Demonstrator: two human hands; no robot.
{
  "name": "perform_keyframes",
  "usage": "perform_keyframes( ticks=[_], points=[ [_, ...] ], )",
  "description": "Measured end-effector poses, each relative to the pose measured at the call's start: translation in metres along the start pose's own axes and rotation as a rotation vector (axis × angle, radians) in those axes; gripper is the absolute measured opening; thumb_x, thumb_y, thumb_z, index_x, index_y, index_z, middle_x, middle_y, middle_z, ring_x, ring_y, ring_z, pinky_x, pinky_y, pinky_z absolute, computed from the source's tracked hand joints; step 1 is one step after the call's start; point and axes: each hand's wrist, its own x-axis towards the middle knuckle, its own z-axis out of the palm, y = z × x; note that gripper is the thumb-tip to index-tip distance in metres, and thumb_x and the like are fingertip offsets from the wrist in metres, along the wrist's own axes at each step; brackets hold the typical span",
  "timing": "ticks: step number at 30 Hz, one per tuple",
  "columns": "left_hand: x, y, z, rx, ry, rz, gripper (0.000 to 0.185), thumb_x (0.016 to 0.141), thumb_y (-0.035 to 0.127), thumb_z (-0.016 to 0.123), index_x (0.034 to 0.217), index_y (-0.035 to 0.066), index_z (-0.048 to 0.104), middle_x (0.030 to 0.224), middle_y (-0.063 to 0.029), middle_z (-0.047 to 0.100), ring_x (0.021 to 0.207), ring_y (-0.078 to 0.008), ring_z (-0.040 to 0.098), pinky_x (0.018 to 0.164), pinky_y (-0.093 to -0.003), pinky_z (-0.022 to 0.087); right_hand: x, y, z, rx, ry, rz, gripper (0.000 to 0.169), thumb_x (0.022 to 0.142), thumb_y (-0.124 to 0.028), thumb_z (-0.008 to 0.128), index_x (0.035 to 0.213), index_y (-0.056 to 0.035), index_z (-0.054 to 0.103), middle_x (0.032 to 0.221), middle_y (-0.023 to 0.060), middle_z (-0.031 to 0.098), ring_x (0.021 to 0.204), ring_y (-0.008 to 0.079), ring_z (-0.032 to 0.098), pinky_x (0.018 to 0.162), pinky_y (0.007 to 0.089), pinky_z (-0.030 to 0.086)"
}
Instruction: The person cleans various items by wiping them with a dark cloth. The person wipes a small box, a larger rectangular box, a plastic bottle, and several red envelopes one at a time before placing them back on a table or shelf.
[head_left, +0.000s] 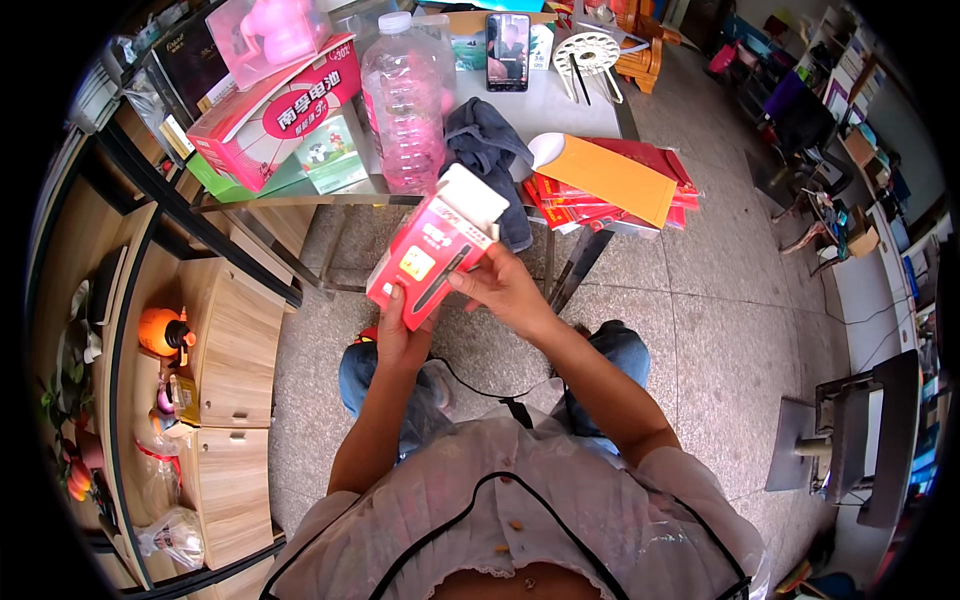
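Note:
Between my two hands is a red and white cardboard box (431, 251) with a dark pen-like shape printed on its front. Its white top flap (474, 193) stands raised at the upper end, and the inside cannot be made out. My left hand (403, 334) grips the lower end, thumb on the front face. At the right edge near the flap, my right hand (506, 289) holds the box with its thumb in front. The box is tilted and held above the floor, just before the table's near edge. Behind it a dark grey cloth (487, 139) hangs over that edge.
On the metal-edged table (360, 196) stand a large plastic bottle (405, 105), a red battery carton (285, 112), a propped phone (508, 52) and a white holed rack (587, 54). An orange envelope (611, 176) tops red packets. Wooden cabinets (236, 345) line the left; a monitor (885, 435) stands right.

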Motion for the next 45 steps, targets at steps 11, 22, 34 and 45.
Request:
perform_keyframes(
  ticks=[11, 22, 34, 45],
  points=[
    [-0.021, 0.025, 0.035, 0.043, -0.466, -0.183, 0.086, 0.077, 0.073, 0.028, 0.133, 0.008, 0.031, 0.130, -0.0143, 0.041, 0.115, -0.0287, 0.046, 0.090, -0.0423, 0.043, -0.004, -0.003, -0.034, 0.231, -0.211, -0.093, 0.030, 0.083, -0.009, 0.060, 0.110, -0.0008, 0.051, 0.100, 0.0058, 0.061, 0.085, 0.0123, 0.059, 0.070, 0.0263, 0.050],
    [-0.012, 0.021, 0.019, 0.159, -0.374, -0.325, 0.044, 0.086, 0.034, 0.053, 0.116, 0.003, 0.047, 0.100, -0.0114, 0.059, 0.086, -0.0160, 0.060, 0.073, -0.0267, 0.049, 0.007, -0.010, -0.009, 0.214, -0.280, -0.145, 0.045, 0.085, -0.012, 0.057, 0.126, -0.0034, 0.039, 0.118, 0.0104, 0.054, 0.107, 0.0171, 0.052, 0.092, 0.0309, 0.040],
    [0.028, 0.027, 0.076, 0.467, -0.078, 0.456, 0.030, 0.084, 0.008, 0.059, 0.107, 0.002, 0.040, 0.098, -0.0077, 0.059, 0.087, -0.0101, 0.058, 0.075, -0.0247, 0.049, -0.025, 0.003, 0.004, 0.347, -0.157, -0.135, 0.051, 0.086, -0.010, 0.055, 0.131, -0.0022, 0.032, 0.114, 0.0123, 0.054, 0.101, 0.0214, 0.056, 0.080, 0.0347, 0.051],
    [0.020, 0.020, 0.086, 0.231, -0.157, 0.155, 0.038, 0.088, 0.012, 0.050, 0.121, 0.004, 0.034, 0.110, -0.0123, 0.053, 0.096, -0.0193, 0.058, 0.079, -0.0335, 0.052, -0.024, 0.008, 0.002, 0.363, -0.081, -0.105, 0.036, 0.085, -0.005, 0.056, 0.118, -0.0002, 0.045, 0.107, 0.0086, 0.058, 0.094, 0.0180, 0.059, 0.077, 0.0320, 0.053]
  ],
)
